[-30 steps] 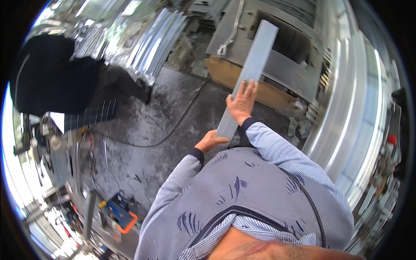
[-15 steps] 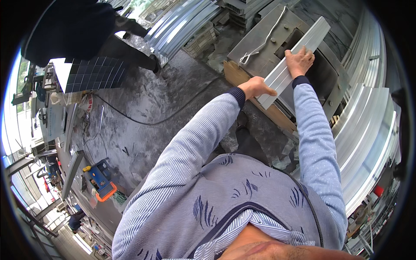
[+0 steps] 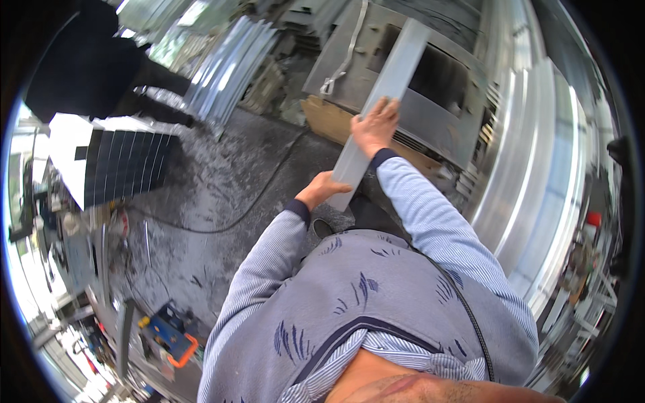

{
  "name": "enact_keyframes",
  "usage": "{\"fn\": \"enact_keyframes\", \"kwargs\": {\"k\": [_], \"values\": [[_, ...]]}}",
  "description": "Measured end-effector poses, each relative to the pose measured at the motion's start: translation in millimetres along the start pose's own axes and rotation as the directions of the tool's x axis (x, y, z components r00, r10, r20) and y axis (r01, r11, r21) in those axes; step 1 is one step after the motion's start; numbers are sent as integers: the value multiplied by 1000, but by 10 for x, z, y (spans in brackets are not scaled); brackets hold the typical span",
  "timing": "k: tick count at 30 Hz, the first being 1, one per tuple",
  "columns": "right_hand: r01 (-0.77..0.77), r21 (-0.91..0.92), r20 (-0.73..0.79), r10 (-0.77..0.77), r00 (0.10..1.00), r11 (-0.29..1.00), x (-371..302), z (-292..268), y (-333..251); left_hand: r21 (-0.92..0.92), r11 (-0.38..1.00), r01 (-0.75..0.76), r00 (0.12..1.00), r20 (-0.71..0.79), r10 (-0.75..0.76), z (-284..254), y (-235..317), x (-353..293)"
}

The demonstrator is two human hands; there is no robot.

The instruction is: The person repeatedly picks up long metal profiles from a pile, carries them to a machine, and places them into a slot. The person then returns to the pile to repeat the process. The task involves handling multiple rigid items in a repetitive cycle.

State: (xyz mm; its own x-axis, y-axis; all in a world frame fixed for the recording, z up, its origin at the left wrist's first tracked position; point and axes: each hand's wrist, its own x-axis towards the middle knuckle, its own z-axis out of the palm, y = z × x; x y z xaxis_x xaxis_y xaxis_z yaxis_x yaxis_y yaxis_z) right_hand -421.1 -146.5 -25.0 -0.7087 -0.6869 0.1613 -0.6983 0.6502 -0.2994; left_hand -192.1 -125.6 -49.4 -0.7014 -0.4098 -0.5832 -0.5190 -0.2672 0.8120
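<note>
A person wearing a blue-striped shirt under a grey patterned vest holds a long, straight, silvery-grey metal bar (image 3: 395,70) in both bare hands, slanting away from the body. Compared with half a second ago, the bar has been drawn back from farther out over the machine and its smooth face turned upward, so it seems to be still in handling rather than set down. The left hand (image 3: 324,189) pinches the near end, thumb on top (its other fingers are hidden underneath). The right hand (image 3: 376,127) clasps the bar farther along, fingers lying close together over the upper face, thumb by the left edge. The bar's far end reaches over a grey metal-topped machine (image 3: 430,127) with a dark opening; its near end overhangs the brown wooden board (image 3: 326,121) along the machine's side, above the floor. The roomiest stretch is the dark, dusty concrete floor (image 3: 201,174) to the left, crossed by a thin black cable (image 3: 255,213). Long silvery metal profiles (image 3: 517,161) crowd the right side. A dark-clothed co-worker (image 3: 84,67) stands at upper left, perhaps bending, though blur makes that uncertain.
</note>
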Motion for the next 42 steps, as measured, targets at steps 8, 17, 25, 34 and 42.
{"fn": "enact_keyframes", "kwargs": {"k": [8,17,25,34,42], "values": [[-50,114,164,31,986,992,-1046,-136,-307,-88,988,126,992,-21,-128,101,-705,-884],[-137,244,337,48,940,960,-1407,-310,-461,-43,995,92,992,-81,-95,137,-794,-1410],[4,695,-26,20,999,719,-423,-234,-101,-441,884,153,985,139,-101,-64,21,-1096],[-262,961,273,171,947,-86,1397,-10,506,73,997,8,999,-43,-5,-6,1514,292],[93,41,-39,-92,995,995,2158,-29,456,698,688,200,907,-397,139,196,2286,910]]}}
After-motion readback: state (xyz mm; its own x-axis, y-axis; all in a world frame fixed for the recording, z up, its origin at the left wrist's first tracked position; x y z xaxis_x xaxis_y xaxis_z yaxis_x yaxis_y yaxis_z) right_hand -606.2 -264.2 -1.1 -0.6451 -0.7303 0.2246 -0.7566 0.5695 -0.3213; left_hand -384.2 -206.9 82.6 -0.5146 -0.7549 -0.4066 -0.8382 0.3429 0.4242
